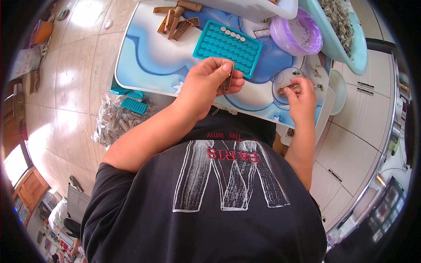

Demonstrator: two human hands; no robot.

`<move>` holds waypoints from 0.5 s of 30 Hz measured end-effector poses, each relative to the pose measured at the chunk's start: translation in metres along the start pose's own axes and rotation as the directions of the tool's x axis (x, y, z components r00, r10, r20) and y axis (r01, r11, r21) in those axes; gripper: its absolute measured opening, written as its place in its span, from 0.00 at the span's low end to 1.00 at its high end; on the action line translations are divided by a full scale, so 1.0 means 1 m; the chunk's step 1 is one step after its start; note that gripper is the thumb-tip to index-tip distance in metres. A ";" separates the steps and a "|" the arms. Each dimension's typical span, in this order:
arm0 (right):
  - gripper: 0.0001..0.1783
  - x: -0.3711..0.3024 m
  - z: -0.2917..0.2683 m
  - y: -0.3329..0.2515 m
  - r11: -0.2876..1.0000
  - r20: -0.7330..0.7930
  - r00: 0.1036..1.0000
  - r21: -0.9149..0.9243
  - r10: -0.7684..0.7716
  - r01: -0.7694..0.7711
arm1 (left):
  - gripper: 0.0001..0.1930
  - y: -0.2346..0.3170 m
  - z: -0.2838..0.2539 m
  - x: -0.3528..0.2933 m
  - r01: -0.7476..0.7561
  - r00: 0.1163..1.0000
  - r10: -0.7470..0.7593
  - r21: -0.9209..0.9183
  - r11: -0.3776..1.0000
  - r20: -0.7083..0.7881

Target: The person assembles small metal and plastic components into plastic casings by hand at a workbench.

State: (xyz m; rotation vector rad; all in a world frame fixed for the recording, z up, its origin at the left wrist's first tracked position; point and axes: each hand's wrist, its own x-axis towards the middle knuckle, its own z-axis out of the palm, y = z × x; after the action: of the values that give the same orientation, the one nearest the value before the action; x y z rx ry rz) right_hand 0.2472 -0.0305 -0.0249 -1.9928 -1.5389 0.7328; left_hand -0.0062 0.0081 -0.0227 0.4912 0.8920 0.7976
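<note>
My left hand (212, 79) is closed around a brown plastic casing piece (226, 82), its thumb pressed on the upper end. Over the right part of the table, my right hand (301, 98) pinches a second small brown plastic piece (284, 89), mostly covered by the fingers. Just beyond my left hand lies a teal tray (209, 49) with rows of round wells and several white discs (233, 34) in one row. Tiny metal-looking parts (319, 87) are scattered by my right hand. Several brown casing pieces (185, 28) lie heaped at the table's far left.
A plastic-lined purple bowl (280, 35) stands at the far right of the patterned table (149, 81). Beside it rises a big pale-teal basin (360, 52) of grey-brown material. Left of the table sits a clear bag of brown pieces (115, 125) with a small teal tray (133, 105) on top.
</note>
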 end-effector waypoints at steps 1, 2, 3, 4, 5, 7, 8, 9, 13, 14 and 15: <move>0.13 -0.002 0.001 -0.002 0.994 -0.113 0.989 -0.070 -0.092 0.084 | 0.12 0.001 0.001 0.000 0.000 1.000 0.000 -0.001 1.000 0.000; 0.12 -0.005 0.003 -0.004 0.976 -0.215 0.958 -0.147 -0.189 0.160 | 0.12 0.002 0.002 -0.001 0.013 1.000 -0.013 -0.021 1.000 -0.007; 0.12 -0.007 0.006 -0.005 0.976 -0.214 0.958 -0.146 -0.190 0.160 | 0.12 0.002 0.003 -0.002 0.027 1.000 -0.028 -0.041 0.999 -0.013; 0.12 -0.010 0.010 -0.004 0.902 -0.231 0.905 -0.338 -0.358 0.270 | 0.12 0.001 0.002 -0.002 0.027 1.000 -0.028 -0.041 0.999 -0.015; 0.12 -0.013 0.015 -0.004 0.780 -0.215 0.829 -0.518 -0.516 0.352 | 0.12 0.001 0.002 -0.001 0.028 1.000 -0.028 -0.065 0.997 -0.005; 0.14 -0.021 0.025 -0.007 0.795 -0.153 0.843 -0.453 -0.515 0.403 | 0.12 0.001 0.003 0.000 0.030 1.000 -0.030 -0.088 0.996 0.006; 0.15 -0.024 0.028 -0.010 0.806 -0.089 0.851 -0.385 -0.518 0.450 | 0.13 0.002 0.003 -0.001 0.032 0.999 -0.032 -0.088 0.996 0.005; 0.15 -0.028 0.028 -0.012 0.806 -0.088 0.851 -0.386 -0.517 0.449 | 0.13 0.003 0.004 -0.001 0.034 0.999 -0.034 -0.089 0.995 0.004; 0.24 -0.028 0.022 -0.021 0.929 -0.046 0.930 -0.094 -0.364 0.359 | 0.15 0.002 0.002 -0.001 0.052 0.998 -0.049 -0.107 0.993 0.025; 0.28 -0.026 0.021 -0.022 0.942 -0.076 0.941 -0.103 -0.328 0.320 | 0.16 0.002 0.002 -0.001 0.064 0.998 -0.060 -0.114 0.991 0.034; 0.28 -0.023 0.021 -0.019 0.942 -0.076 0.941 -0.102 -0.329 0.320 | 0.16 0.002 0.002 -0.002 0.076 0.997 -0.071 -0.122 0.990 0.043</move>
State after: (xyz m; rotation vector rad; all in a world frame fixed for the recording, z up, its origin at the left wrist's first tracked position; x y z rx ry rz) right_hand 0.2145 -0.0469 -0.0251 -1.7418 -1.8117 0.4390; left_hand -0.0060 0.0079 -0.0199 0.3619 0.8152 0.7687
